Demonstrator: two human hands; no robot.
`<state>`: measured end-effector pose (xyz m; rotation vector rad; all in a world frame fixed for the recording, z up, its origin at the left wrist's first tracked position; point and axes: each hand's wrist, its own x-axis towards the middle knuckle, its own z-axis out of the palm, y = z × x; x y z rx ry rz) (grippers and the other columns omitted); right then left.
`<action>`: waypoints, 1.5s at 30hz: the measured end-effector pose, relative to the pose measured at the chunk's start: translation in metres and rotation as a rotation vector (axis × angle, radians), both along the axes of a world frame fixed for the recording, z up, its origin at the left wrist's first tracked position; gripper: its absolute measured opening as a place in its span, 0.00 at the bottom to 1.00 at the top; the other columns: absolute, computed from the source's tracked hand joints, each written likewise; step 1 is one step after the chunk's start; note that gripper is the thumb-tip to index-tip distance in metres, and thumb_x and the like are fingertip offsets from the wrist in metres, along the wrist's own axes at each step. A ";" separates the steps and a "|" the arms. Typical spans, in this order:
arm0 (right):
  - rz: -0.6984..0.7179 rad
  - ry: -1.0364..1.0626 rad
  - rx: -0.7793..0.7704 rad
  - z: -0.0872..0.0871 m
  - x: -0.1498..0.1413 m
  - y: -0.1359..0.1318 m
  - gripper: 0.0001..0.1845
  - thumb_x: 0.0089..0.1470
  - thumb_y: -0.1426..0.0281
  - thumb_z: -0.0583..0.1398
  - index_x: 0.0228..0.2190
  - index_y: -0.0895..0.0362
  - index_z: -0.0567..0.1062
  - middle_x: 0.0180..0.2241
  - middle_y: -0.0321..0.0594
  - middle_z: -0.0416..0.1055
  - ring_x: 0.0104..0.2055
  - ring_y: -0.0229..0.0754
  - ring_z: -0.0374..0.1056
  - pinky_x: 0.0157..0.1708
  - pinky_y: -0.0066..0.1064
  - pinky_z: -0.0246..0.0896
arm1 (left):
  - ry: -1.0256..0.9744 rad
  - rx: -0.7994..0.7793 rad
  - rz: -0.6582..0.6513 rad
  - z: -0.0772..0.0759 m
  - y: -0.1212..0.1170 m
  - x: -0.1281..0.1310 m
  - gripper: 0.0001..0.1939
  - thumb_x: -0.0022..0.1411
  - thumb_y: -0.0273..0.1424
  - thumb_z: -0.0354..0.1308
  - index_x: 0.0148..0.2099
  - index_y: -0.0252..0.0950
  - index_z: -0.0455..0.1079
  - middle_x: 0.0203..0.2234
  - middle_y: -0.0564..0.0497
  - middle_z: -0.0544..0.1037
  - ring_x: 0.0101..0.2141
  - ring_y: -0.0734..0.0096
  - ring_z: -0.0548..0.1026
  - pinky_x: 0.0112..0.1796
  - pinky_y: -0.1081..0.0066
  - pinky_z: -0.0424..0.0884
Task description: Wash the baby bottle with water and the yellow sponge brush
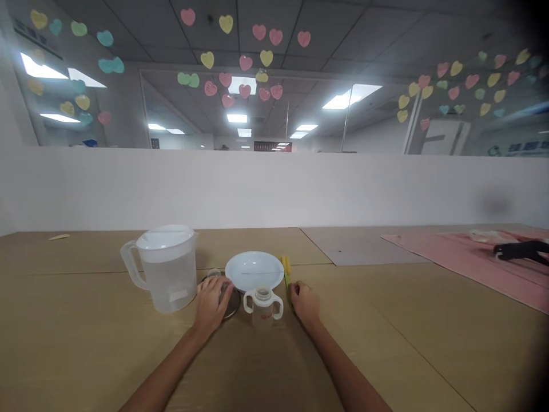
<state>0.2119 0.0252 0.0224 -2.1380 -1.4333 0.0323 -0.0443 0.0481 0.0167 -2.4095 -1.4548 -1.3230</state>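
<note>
The fingers (218,289) of the left hand (210,303) close over a round metal lid (234,304) beside a white plate (254,269). The right hand's (305,303) fingers lie together, just beside a yellow brush (285,272). Between the hands stands a two-handled plastic cup (263,306); a lidded plastic pitcher (165,272) stands further left on the table (64,320).
</note>
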 end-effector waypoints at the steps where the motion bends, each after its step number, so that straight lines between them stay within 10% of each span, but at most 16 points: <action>1: -0.016 0.035 0.028 0.000 0.001 0.001 0.18 0.59 0.65 0.47 0.30 0.58 0.73 0.31 0.42 0.74 0.34 0.40 0.68 0.26 0.27 0.46 | 0.035 -0.003 0.031 -0.004 0.005 -0.005 0.17 0.66 0.39 0.42 0.41 0.39 0.70 0.41 0.47 0.75 0.45 0.59 0.67 0.45 0.59 0.60; 11: 0.094 0.280 0.396 -0.002 -0.015 0.024 0.27 0.58 0.53 0.40 0.33 0.55 0.71 0.29 0.39 0.73 0.31 0.42 0.68 0.28 0.27 0.54 | 0.225 -0.034 0.061 -0.028 0.022 -0.009 0.15 0.62 0.39 0.47 0.43 0.40 0.72 0.44 0.46 0.74 0.51 0.53 0.62 0.50 0.52 0.57; 25: 0.151 0.290 0.497 -0.004 -0.019 0.031 0.26 0.52 0.51 0.47 0.28 0.58 0.73 0.19 0.36 0.66 0.23 0.39 0.63 0.25 0.27 0.55 | 0.299 -0.033 0.007 -0.016 0.017 -0.008 0.12 0.61 0.33 0.48 0.37 0.39 0.73 0.36 0.47 0.77 0.48 0.55 0.66 0.54 0.48 0.49; 32: 0.190 0.411 0.594 -0.006 -0.019 0.029 0.25 0.49 0.50 0.52 0.26 0.60 0.73 0.20 0.37 0.68 0.22 0.38 0.61 0.25 0.27 0.56 | 0.282 0.007 0.072 -0.005 0.012 -0.006 0.13 0.62 0.30 0.47 0.33 0.40 0.73 0.31 0.48 0.78 0.40 0.58 0.71 0.43 0.57 0.61; 45: 0.232 0.399 0.747 -0.002 -0.021 0.033 0.18 0.47 0.55 0.55 0.25 0.58 0.71 0.18 0.32 0.61 0.20 0.35 0.56 0.22 0.26 0.55 | -0.210 0.052 0.052 0.018 0.011 -0.014 0.19 0.65 0.37 0.41 0.48 0.37 0.69 0.41 0.45 0.75 0.40 0.61 0.74 0.41 0.63 0.69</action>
